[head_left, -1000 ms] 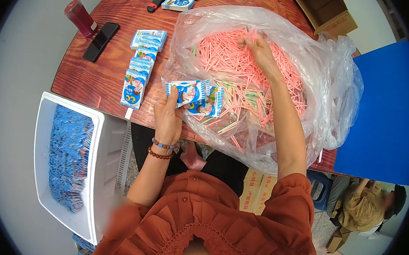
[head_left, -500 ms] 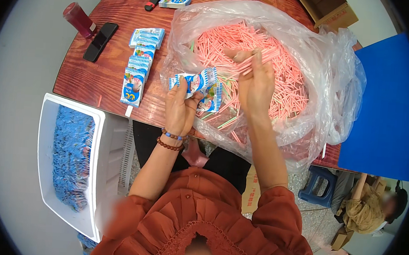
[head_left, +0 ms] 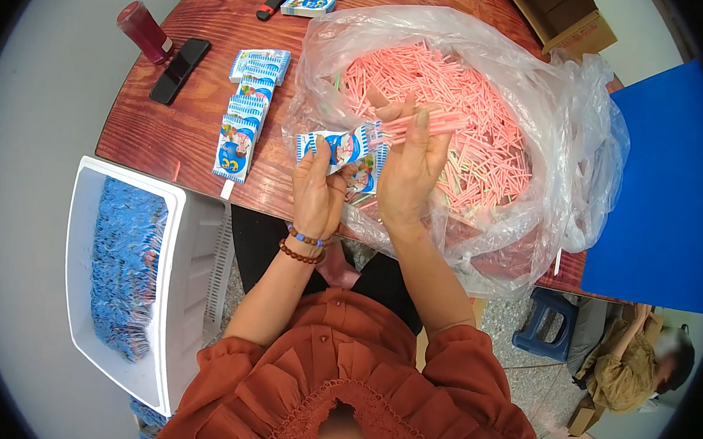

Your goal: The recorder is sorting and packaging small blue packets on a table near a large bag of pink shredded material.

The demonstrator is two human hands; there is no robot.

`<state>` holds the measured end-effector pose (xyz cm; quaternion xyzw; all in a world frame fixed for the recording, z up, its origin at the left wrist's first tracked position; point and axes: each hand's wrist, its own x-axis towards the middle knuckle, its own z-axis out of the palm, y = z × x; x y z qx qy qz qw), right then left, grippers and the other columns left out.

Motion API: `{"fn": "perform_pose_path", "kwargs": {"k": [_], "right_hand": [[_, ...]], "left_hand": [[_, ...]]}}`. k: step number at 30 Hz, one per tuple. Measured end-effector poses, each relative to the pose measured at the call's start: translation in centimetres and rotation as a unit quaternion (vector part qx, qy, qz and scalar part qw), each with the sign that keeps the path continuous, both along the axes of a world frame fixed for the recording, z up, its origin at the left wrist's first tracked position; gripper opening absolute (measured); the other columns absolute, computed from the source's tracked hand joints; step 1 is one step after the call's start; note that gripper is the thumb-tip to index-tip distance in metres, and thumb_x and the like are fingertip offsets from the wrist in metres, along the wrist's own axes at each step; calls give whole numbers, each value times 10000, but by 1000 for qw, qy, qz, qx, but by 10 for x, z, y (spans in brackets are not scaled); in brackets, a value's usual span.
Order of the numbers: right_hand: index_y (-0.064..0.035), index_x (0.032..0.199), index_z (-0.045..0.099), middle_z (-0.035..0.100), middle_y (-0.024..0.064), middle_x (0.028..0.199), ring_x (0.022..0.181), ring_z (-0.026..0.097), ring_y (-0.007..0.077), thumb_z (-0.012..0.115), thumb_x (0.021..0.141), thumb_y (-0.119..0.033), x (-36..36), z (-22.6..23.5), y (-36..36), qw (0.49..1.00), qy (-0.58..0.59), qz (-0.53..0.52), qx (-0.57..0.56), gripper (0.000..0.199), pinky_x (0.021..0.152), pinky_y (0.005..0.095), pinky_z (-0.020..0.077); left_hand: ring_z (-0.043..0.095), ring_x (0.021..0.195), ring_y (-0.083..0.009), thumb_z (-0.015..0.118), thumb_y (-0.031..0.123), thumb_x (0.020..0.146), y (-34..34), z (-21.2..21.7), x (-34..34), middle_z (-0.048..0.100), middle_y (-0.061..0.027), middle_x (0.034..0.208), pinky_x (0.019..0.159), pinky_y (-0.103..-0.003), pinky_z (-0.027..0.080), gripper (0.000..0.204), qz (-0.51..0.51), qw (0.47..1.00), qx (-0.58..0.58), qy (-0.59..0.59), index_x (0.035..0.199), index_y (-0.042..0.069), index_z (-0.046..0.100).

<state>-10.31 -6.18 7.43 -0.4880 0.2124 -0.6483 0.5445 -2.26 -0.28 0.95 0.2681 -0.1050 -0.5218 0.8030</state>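
My left hand (head_left: 318, 189) is closed on a small blue and white packet (head_left: 342, 149), and another packet (head_left: 366, 172) of the same kind shows just beneath it. My right hand (head_left: 410, 171) grips a bundle of thin pink sticks (head_left: 446, 123). The bundle's left end meets the open right end of the held packet; whether some sticks are inside cannot be made out. Under both hands spreads a large clear plastic bag (head_left: 572, 153), opened wide around a heap of loose pink sticks (head_left: 490, 107) with a few pale green ones.
Left of the bag lies an overlapping row of packets (head_left: 237, 142). Beyond are a phone (head_left: 180, 70), a red bottle (head_left: 144, 32), a box cutter (head_left: 277, 4) and packet stacks (head_left: 308, 4). A white bin (head_left: 169, 288) of filled packets stands left; a stool (head_left: 548, 325) and another person (head_left: 631, 365) are right.
My right hand has moved left and slightly down, bringing the pink bundle from above the heap to the packet's end. My left hand has shifted slightly right with the packet.
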Motion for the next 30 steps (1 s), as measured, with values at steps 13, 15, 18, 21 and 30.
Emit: {"fn": "perform_pose_path", "kwargs": {"k": [13,15,18,21,30], "right_hand": [[15,1179,447,569,199,1245,1364,343,274,326,1042,-211,15,7,16,995,96,3,-3,291,1088,397,293],[18,1177,469,550,194,1285,1380,318,276,325,1041,-211,17,6,18,992,123,-14,-30,303,1107,397,261],[36,1210,507,519,181,1336,1402,274,274,340,1035,-212,13,2,17,988,147,-34,-35,346,1133,391,204],[52,1238,531,458,177,1404,1409,264,272,350,1031,-230,2,-7,8,996,90,23,14,393,1144,387,177],[40,1400,390,360,163,1480,1385,318,237,368,1030,-320,-25,-11,-17,973,207,90,-45,516,1143,354,210]], "left_hand": [[611,984,-171,473,234,1009,-8,8,-8,623,-87,1090,852,-339,513,260,52,998,-19,-23,1135,17,543],[607,980,-175,472,238,1010,-12,3,-7,619,-94,1102,857,-348,510,259,53,998,-39,-4,1137,23,541],[618,942,-146,490,228,1004,-17,1,-10,632,-61,1058,835,-327,524,226,43,998,-42,24,1092,36,570],[626,926,-160,500,222,999,-19,2,-11,642,-69,1046,828,-331,525,211,32,998,-52,34,1080,40,570],[633,942,-180,517,227,990,-31,-6,-15,654,-80,1055,821,-362,520,190,-22,995,-59,81,1068,62,568]]}}
